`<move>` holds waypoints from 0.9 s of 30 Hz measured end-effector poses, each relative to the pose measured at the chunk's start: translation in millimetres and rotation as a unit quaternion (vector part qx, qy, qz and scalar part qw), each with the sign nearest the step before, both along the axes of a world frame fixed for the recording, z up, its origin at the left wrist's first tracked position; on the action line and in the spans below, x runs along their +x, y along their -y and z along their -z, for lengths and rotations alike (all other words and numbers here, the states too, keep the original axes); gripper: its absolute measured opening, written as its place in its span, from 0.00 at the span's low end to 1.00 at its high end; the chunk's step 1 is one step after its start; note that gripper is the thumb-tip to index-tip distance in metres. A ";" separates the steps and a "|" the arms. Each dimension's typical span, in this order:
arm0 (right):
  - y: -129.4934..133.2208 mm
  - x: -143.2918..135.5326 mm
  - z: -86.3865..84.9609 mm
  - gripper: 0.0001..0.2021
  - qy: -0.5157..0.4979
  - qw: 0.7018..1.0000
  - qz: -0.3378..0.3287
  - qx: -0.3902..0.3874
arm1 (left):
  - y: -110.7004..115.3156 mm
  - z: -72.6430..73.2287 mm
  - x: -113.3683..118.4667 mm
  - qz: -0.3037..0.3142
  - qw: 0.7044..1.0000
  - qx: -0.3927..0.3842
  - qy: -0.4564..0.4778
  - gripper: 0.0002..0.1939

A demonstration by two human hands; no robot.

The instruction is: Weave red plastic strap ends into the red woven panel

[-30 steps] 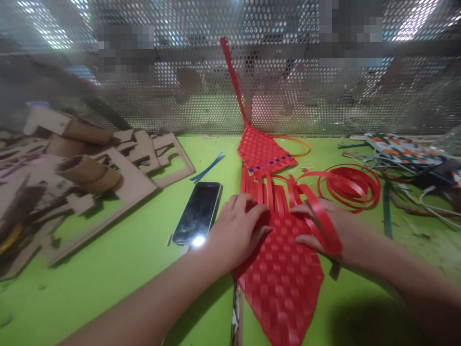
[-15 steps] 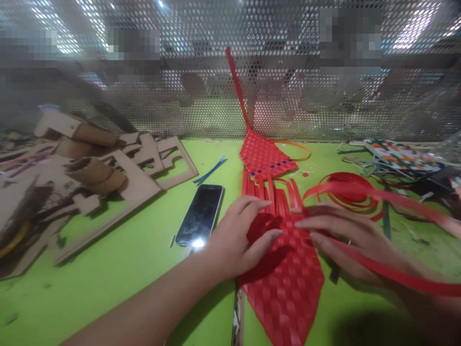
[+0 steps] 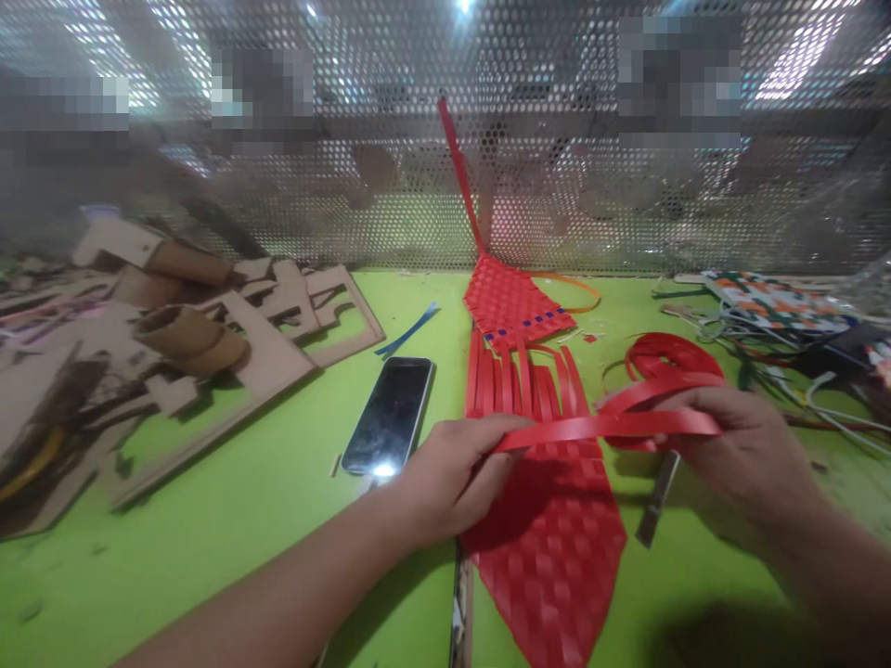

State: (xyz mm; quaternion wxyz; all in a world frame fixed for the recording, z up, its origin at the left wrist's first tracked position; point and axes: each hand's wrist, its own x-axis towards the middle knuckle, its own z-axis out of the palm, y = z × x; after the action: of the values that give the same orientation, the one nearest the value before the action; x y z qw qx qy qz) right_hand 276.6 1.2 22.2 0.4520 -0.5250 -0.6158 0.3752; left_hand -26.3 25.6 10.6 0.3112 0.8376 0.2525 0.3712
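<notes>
A red plastic strap stretches level above a red woven mat. My left hand pinches one end of it between thumb and fingers. My right hand grips the strap farther right, where it loops back on itself. Loose upright strips fan out from the far edge of the mat. Beyond them lies a smaller red woven piece with a row of blue squares and one long strip rising from its tip. A coil of red strap rests just behind my right hand.
A phone with a glare spot lies left of my left hand. Cardboard cutouts pile up at the left. A flat metal tool lies under my right hand. A multicoloured woven piece and cords sit at the right, before a perforated metal screen.
My hands have come off the woven mat's surface, and the right has moved outward. The strap, which trailed over my right forearm, is now held taut between both hands.
</notes>
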 end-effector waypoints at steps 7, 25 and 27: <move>-22.6 23.8 -9.7 0.13 0.195 0.945 0.208 0.158 | 4.0 -0.6 2.2 -0.040 0.998 -0.009 0.049 0.09; -2.1 -13.4 -1.9 0.11 0.360 0.861 -0.217 0.287 | 12.7 4.2 10.7 -0.083 0.974 0.189 -0.088 0.12; -7.9 -5.2 -2.8 0.10 0.377 0.865 -0.175 0.281 | 10.3 2.9 9.4 -0.097 0.981 0.151 -0.074 0.09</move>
State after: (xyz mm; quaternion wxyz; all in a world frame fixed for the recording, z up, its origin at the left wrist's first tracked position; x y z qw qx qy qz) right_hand 271.4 9.1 25.1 0.2412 -0.3609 -0.9003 0.0328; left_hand -16.8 15.3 7.7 0.1238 0.8717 0.2960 0.3703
